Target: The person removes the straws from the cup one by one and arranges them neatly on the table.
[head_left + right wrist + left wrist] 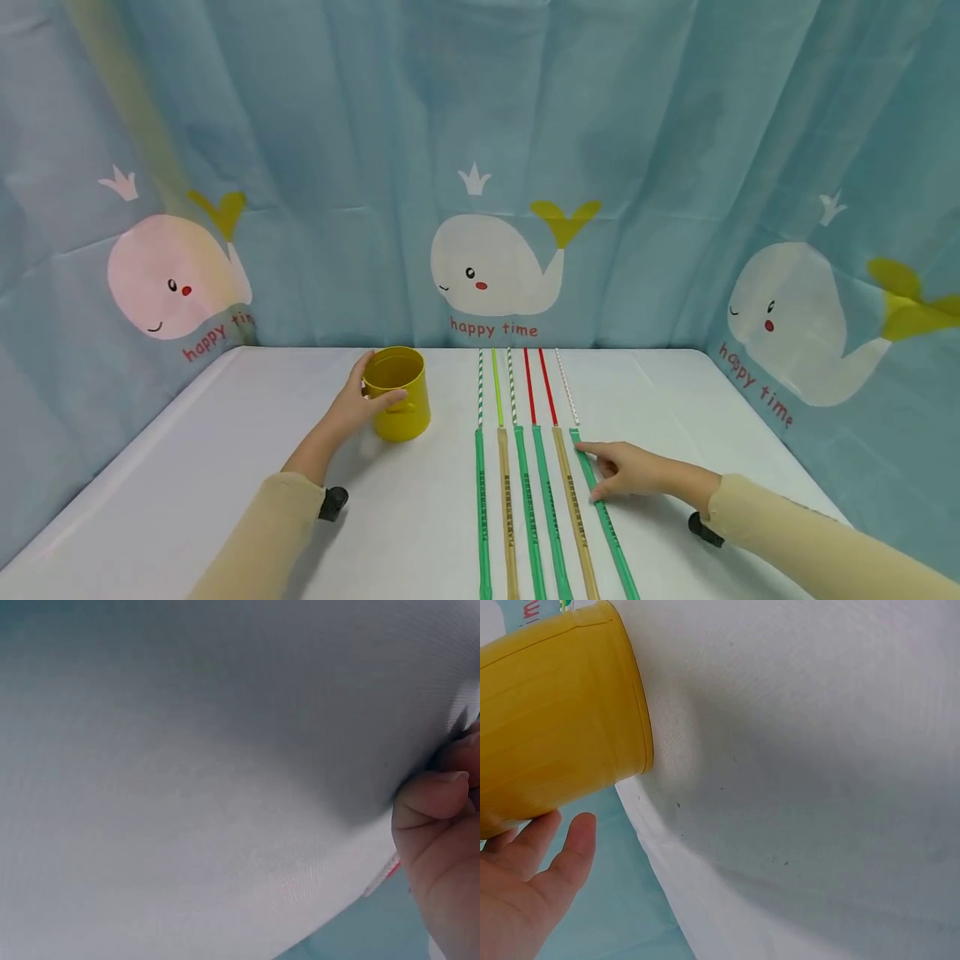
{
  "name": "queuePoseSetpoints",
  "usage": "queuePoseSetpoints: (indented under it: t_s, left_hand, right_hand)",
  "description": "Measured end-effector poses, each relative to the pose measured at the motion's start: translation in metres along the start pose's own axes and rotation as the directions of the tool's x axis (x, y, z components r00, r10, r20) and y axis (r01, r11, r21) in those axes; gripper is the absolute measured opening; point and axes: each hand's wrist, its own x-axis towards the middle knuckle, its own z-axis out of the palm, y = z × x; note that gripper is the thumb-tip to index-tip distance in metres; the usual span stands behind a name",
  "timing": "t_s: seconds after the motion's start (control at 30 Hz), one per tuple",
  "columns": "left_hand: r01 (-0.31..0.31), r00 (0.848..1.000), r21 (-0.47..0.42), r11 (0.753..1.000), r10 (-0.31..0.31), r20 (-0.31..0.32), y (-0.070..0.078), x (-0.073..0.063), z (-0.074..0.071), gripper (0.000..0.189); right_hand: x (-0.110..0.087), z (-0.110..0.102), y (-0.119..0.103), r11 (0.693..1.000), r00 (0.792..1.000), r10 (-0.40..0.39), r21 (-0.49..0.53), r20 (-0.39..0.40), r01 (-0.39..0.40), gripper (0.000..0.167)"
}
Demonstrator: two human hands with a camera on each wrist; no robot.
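My left hand [358, 407] grips a yellow bucket [405, 417] by its left side, thumb across the front near the rim. In the left wrist view, the lower fingers [540, 844] are beside the bucket's wall [562, 712]; one stands apart from it. My right hand [630, 471] touches the rightmost long green strip [617, 546] with index finger and thumb spread along it. Curled fingers [435, 799] show in the right wrist view, where that strip is hidden.
Several green and tan strips [507, 500] with dark lettering lie in a row. Beyond them lie thin straws: striped [481, 387], lime [497, 387], red [529, 387] and white dotted [567, 387]. A whale-print curtain [360, 233] borders the white table [420, 517].
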Motion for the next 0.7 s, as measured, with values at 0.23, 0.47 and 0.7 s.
queuePoseSetpoints:
  t_s: [0.23,0.47,0.7]
  left_hand:
    - [0.003,1.0,-0.011,1.0,-0.003,0.011,-0.004,-0.002,-0.001,0.106]
    - [0.028,1.0,-0.009,1.0,-0.027,0.013,-0.004,-0.005,-0.003,0.107]
    - [0.067,0.998,-0.008,0.998,-0.067,0.023,-0.006,-0.014,-0.017,0.102]
  right_hand:
    - [-0.001,0.003,0.0,1.0,1.0,0.003,-0.017,0.009,-0.003,0.08]
    - [0.001,0.003,0.001,1.0,1.0,0.002,-0.008,0.004,-0.002,0.081]
    - [0.003,-0.008,0.002,0.999,1.0,0.001,0.035,0.006,-0.001,0.078]
